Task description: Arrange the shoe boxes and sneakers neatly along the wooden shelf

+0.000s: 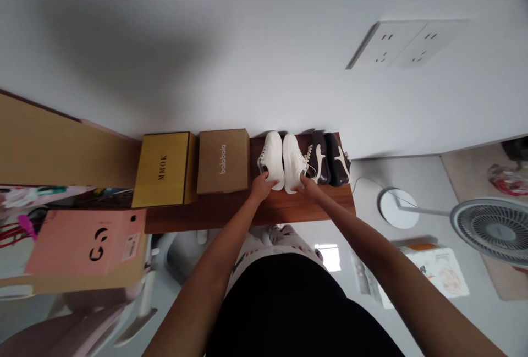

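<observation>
A pair of white sneakers stands side by side on a brown wooden shelf (247, 211) against the white wall. My left hand (262, 185) is closed on the heel of the left white sneaker (273, 159). My right hand (308, 185) grips the heel of the right white sneaker (292, 160). Both arms reach forward from below. A pair of dark brown shoes (329, 158) with white trim stands just right of the white ones, touching them.
Left of the sneakers sit a brown cardboard box (223, 160) and a yellow box (164, 170). A pink box (86, 240) lies lower left. A white fan (490, 230) and its round base (396, 207) stand on the floor at right. Wall sockets (406, 43) are above.
</observation>
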